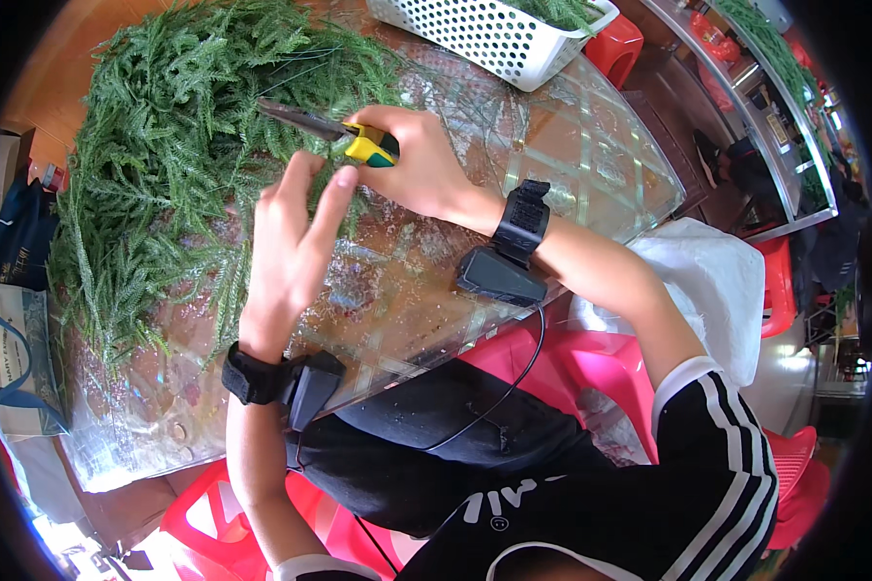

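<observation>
My right hand (417,160) is closed around the yellow and green handles of a pair of pliers (363,150). The pliers' long dark jaws point left, over a heap of green artificial pine sprigs (184,126). Just below the pliers, my left hand (291,237) reaches up with thumb and forefinger apart, close to some green needles. Its other fingers are partly hidden, and I see nothing plainly gripped in it. The sprigs spread over the left and far side of a table (397,310) with a clear cover, strewn with white flecks.
A white perforated basket (494,44) holding more greenery stands at the far edge. Pink stools (601,363) are below the near edge, with a white sack (707,290) to the right. A bag (24,358) sits at the left. Black devices with a cable are strapped to my wrists.
</observation>
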`<act>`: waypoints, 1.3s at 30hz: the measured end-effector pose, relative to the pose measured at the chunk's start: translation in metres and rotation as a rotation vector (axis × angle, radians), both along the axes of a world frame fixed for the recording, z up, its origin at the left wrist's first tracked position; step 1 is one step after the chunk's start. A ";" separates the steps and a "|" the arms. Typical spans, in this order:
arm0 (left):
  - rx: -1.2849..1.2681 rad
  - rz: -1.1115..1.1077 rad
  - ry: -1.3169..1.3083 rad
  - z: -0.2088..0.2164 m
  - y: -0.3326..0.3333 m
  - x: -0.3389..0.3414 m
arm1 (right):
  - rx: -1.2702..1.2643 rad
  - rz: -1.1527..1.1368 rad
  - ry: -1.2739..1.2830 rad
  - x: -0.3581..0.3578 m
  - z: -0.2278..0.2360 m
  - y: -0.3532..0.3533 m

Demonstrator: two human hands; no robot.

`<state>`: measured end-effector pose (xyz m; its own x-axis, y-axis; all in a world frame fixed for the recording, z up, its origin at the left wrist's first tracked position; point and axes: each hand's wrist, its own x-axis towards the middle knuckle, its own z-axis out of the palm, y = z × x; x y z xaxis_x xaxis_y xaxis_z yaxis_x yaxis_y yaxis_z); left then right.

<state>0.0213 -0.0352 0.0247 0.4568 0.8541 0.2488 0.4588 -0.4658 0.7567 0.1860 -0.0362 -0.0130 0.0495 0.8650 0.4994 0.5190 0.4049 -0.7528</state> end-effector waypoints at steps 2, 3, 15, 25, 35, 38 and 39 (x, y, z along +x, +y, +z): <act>0.033 -0.012 0.119 0.001 -0.003 0.002 | 0.025 0.006 0.010 0.000 -0.003 0.001; 0.032 -0.012 0.118 -0.002 -0.003 0.002 | 0.024 0.006 0.009 0.000 -0.004 0.002; 0.139 -0.035 0.134 -0.005 -0.002 0.001 | 0.033 0.004 -0.007 -0.001 -0.003 0.002; 0.279 0.030 0.093 -0.012 0.006 0.000 | 0.018 -0.025 0.034 0.002 -0.001 0.002; 0.391 0.025 0.080 -0.020 0.015 -0.003 | 0.019 -0.054 0.092 0.003 0.000 0.003; 0.367 -0.009 0.089 -0.019 0.016 -0.004 | 0.084 -0.049 0.017 0.003 0.001 0.003; 0.368 -0.009 0.089 -0.019 0.016 -0.004 | 0.085 -0.049 0.017 0.003 0.000 0.003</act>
